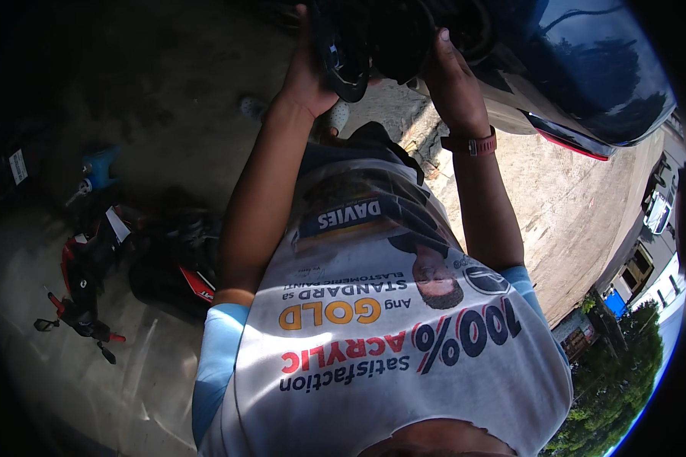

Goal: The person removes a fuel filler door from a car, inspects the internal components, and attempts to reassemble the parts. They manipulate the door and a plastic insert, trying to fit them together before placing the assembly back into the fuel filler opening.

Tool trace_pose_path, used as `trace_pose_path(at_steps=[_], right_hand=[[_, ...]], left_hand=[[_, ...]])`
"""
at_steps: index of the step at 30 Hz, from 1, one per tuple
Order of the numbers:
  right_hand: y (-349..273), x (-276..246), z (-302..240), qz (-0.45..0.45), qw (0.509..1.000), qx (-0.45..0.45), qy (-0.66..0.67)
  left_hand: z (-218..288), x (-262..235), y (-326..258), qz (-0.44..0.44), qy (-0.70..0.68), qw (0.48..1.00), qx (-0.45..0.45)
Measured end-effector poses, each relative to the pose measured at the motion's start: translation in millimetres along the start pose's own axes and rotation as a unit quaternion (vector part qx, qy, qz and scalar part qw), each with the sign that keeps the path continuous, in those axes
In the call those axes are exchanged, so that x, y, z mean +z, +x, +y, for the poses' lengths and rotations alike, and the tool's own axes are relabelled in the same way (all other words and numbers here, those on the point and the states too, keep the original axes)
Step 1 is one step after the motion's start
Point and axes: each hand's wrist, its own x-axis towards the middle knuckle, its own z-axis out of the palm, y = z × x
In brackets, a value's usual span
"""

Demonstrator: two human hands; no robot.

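At the top edge, both my hands are raised around a black part (400, 42) with a glossy curved rim and a rounded, darker middle. Its kind is too dark to make out, and the frame cuts off its upper side. My left hand (309, 80) grips the part's left side, its fingers mostly hidden behind the rim. On the other side, my right hand (456, 87) holds it with the thumb pointing up along it and the fingers hidden. A dark red watch (472, 145) is on my right wrist.
A shiny dark blue car (587, 68) with a red lamp (568, 137) stands close at the upper right. To the left are a red and black motorcycle (91, 274) and a blue object (99, 167) on the concrete floor (168, 99). Trees (617, 373) show at the lower right.
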Motion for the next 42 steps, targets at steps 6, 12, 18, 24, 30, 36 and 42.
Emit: trace_pose_path(at_steps=[6,12,18,24,30,36,42], right_hand=[[-3.4,-8.9,-9.2,-0.029,0.998,0.032,-0.046],[2.0,-12.1,4.2,-0.026,0.999,0.020,-0.023],[7.6,-12.6,12.5,-0.051,0.998,0.013,0.018],[6.3,-12.6,8.4,-0.056,0.998,0.019,0.014],[10.6,-12.2,12.0,-0.065,0.997,0.016,0.043],[13.4,-12.9,12.1,-0.063,0.998,0.000,0.022],[15.3,-15.2,4.2,-0.114,0.993,-0.009,0.032]], left_hand=[[-0.3,19.6,2.7,-0.013,0.036,0.999,0.020],[-4.5,41.1,6.4,0.077,0.160,0.984,0.036],[-6.3,50.5,16.0,0.065,0.097,0.991,0.064],[-5.4,46.9,16.8,0.101,0.191,0.975,0.049],[-7.4,56.6,16.4,0.128,0.193,0.972,0.032],[-9.4,60.7,19.4,0.138,0.206,0.968,0.040],[-10.7,64.8,19.7,0.180,0.206,0.960,0.060]])
